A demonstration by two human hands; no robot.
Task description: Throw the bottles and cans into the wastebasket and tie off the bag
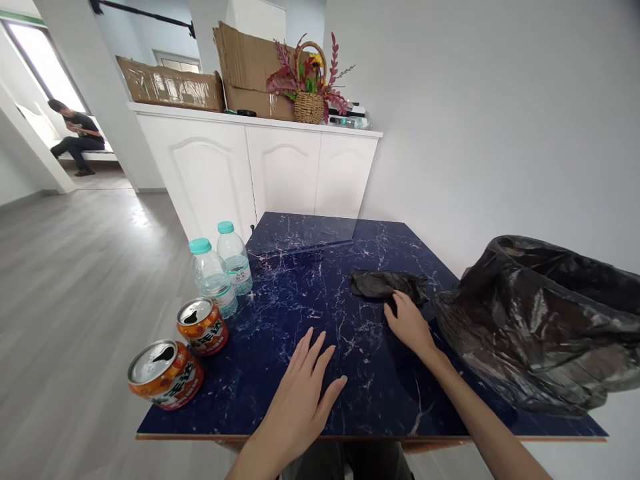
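Observation:
My left hand (pixel 303 393) is open, palm down over the near middle of the dark blue marbled table (pixel 320 320), fingers spread and holding nothing. Out to the right, my right hand (pixel 409 325) reaches to a folded black plastic bag (pixel 383 283). Its fingertips touch the bag's near edge, with the thumb apart from them. Right of that arm stands a large black bin bag (pixel 530 333) with its mouth open; its inside is mostly hidden. At the left edge are two opened orange drink cans (pixel 173 383) (pixel 205 333) and two clear bottles with turquoise caps (pixel 215 283) (pixel 235 263).
Behind the table stands a white cabinet (pixel 210 167) bearing cardboard boxes (pixel 170 87) and a wicker basket of flowers (pixel 309 107). A grey-white wall (pixel 475 133) borders the right side. A person (pixel 80 133) sits in the room at far left.

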